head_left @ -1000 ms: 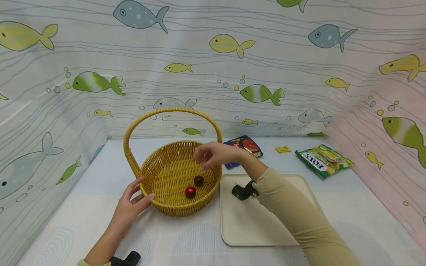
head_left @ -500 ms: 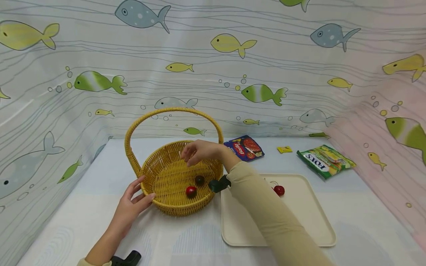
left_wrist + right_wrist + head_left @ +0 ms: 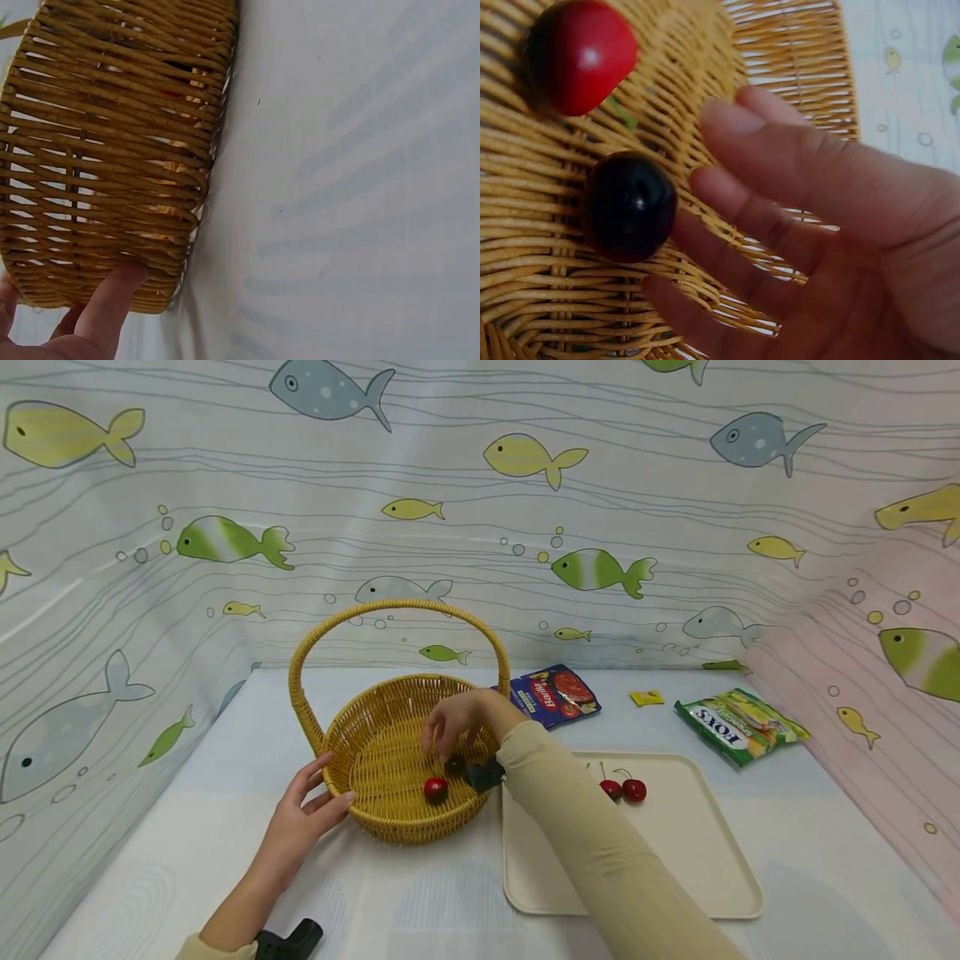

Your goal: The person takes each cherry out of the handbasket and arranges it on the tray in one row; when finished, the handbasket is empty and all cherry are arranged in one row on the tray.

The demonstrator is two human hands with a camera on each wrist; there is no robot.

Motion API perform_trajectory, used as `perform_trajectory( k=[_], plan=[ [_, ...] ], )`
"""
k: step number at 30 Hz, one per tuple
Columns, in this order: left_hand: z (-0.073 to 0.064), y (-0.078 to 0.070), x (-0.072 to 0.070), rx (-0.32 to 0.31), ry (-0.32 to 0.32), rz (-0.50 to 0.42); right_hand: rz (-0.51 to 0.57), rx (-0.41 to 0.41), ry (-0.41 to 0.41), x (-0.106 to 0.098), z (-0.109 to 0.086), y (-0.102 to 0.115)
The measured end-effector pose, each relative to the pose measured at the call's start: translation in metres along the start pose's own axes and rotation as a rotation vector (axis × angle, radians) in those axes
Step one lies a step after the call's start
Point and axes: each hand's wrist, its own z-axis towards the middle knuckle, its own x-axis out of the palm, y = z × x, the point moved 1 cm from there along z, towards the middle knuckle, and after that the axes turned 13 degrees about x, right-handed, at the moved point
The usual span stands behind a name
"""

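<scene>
A yellow wicker basket (image 3: pixel 405 831) with a tall hoop handle stands left of centre. A red round fruit (image 3: pixel 436 790) and a glossy dark round fruit (image 3: pixel 630 207) lie inside on its woven floor. My left hand (image 3: pixel 300 822) rests against the outer side at the front left, its thumb (image 3: pixel 112 304) pressed to the weave. Inside the basket, my right hand (image 3: pixel 455 724) reaches down with loosely bent fingers right beside the dark fruit. In the right wrist view the thumb and fingers (image 3: pixel 742 150) are spread, with nothing between them.
Right of the basket lies a cream tray (image 3: pixel 675 860) carrying stemmed cherries (image 3: pixel 633 791), partly covered by the right sleeve (image 3: pixel 585 827). Behind are a blue Barilla pouch (image 3: pixel 553 695), a small yellow packet (image 3: pixel 647 697) and a green Fox's bag (image 3: pixel 742 725).
The right hand has moved left from the basket's right side, then lowered towards the dark fruit. The sleeve's shift has uncovered cherries on the tray. The left hand keeps its place on the basket.
</scene>
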Motion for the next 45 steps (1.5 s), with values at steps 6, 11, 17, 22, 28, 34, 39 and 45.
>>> perform_trajectory(
  k=[6,11,17,22,28,34,39,45],
  plan=[
    [0.001,-0.001,0.001,0.004,0.002,0.000,-0.061,0.131,0.040,0.001,-0.001,-0.002],
    [0.001,-0.002,0.001,0.010,0.009,-0.003,-0.093,0.166,0.056,0.000,-0.001,-0.004],
    [0.001,-0.002,0.001,0.018,0.014,-0.014,-0.168,0.140,0.083,0.001,0.000,-0.001],
    [0.001,-0.002,0.000,0.021,0.013,-0.020,-0.185,0.130,0.090,0.002,0.000,0.003],
    [0.000,-0.002,0.000,0.022,0.011,-0.020,-0.180,0.104,0.045,0.002,-0.007,0.010],
    [0.000,0.000,0.001,0.018,0.006,-0.010,-0.191,0.028,0.041,0.001,-0.020,0.020],
    [-0.001,-0.002,0.002,0.014,0.004,-0.010,-0.257,-0.048,0.031,0.002,-0.041,0.027],
    [-0.001,-0.003,0.001,0.001,0.002,-0.020,-0.405,-0.121,-0.049,0.004,-0.070,0.027]
  ],
)
